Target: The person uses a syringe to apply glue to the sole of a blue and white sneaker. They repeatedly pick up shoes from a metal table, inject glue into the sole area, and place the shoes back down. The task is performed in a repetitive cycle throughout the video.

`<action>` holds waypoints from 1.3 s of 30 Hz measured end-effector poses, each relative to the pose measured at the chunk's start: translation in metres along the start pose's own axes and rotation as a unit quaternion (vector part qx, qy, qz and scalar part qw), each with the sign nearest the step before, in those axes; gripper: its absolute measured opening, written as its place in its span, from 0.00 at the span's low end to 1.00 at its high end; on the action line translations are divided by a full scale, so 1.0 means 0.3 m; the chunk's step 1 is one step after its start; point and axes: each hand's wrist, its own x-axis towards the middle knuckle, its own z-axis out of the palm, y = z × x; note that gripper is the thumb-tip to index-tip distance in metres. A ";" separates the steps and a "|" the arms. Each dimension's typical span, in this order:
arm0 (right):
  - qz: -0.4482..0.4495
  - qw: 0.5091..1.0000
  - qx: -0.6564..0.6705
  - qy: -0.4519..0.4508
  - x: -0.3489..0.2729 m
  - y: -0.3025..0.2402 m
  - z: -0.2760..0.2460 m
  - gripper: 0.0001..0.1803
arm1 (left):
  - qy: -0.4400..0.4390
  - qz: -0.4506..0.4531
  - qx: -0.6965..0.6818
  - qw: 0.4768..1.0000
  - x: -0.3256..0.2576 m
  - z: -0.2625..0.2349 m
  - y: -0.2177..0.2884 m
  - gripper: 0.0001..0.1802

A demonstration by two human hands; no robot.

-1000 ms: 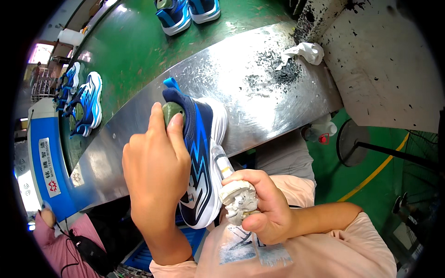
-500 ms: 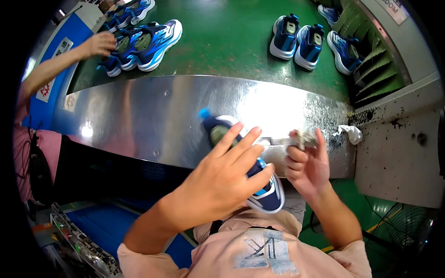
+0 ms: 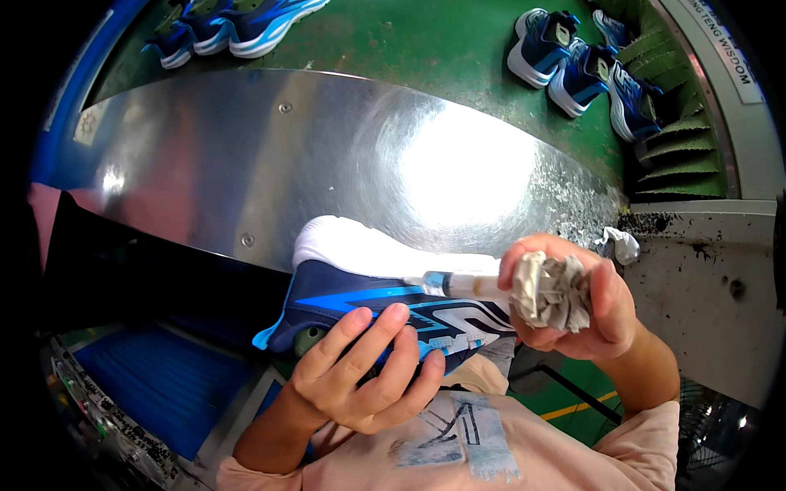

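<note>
My left hand holds a blue sneaker, fingers laid along its upper and the thumb out of sight. The shoe is tipped over, its white sole facing away from me and its heel to the left. My right hand is closed around a syringe with a crumpled whitish wad at its rear end. The syringe points left, its tip close to the seam between sole and upper; whether it touches cannot be made out. The shoe's toe is partly hidden behind my right hand.
A shiny metal ledge lies beyond the shoe, with a green conveyor belt past it. Several sneakers stand at far left, others at far right by green curtain strips. A white scrap lies on the ledge's right end.
The sneaker has been turned onto its side, heel now left and sole away from me. My right hand has brought the syringe up against its side. The other person's arm has left view.
</note>
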 end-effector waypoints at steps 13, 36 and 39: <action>-0.035 0.999 -0.017 -0.005 -0.286 0.056 -0.144 0.45 | -0.018 -0.016 0.068 0.997 -0.091 0.020 0.028 0.16; -0.208 0.949 0.185 0.150 -0.372 0.334 -0.164 0.46 | -0.078 0.003 0.030 0.996 0.181 0.001 -0.004 0.25; -0.211 0.949 0.175 0.156 -0.357 0.328 -0.141 0.48 | -0.088 -0.013 0.002 0.996 0.221 0.006 -0.024 0.26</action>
